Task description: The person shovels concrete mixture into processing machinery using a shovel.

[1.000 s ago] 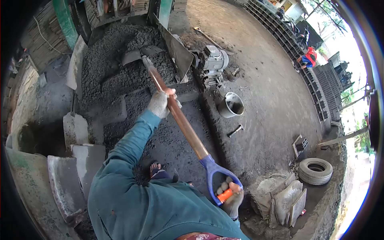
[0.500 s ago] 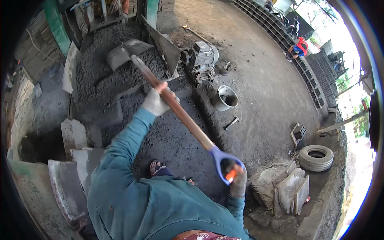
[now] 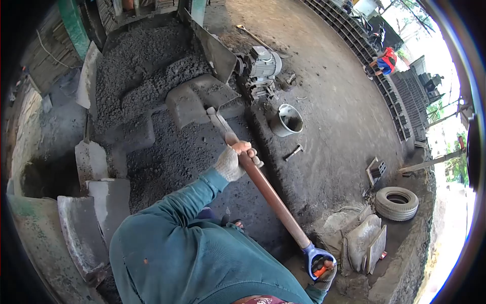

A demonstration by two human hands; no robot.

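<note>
overall: a work yard, seen from above the worker's own shoulders.
floor point(image 3: 344, 116): packed dark ground, spreading right of the heap.
heap point(image 3: 147, 66): coarse, dark aggregate banked at upper left, beside a slanted metal chute plate point(image 3: 215, 50).
shovel point(image 3: 268, 190): long wooden shaft running diagonally from lower right up to the foot of the heap.
blade point(image 3: 195, 104): grey, low and nearly flat, touching the aggregate at the heap's foot; whether it carries a load cannot be told.
motor point(image 3: 263, 63): grey electric unit just beside the chute plate.
tyre point(image 3: 396, 202): lying flat at far right, well apart from the shovel.
bucket point(image 3: 287, 120): metal, upright, near the shaft but not touching it.
left hand point(image 3: 234, 161): gloved, fingers wrapped round the shaft a little below the blade.
right hand point(image 3: 326, 273): at the lower edge, fingers closed around the orange bar of the blue grip point(image 3: 310, 252).
step in hand: judging by the low blade and the outstretched left arm, the blade is being worked at the base of the heap.
next move calls for: both holds kept firm, the left hand as pivot and the right hand steering at the grip, with the blade kept level.
</note>
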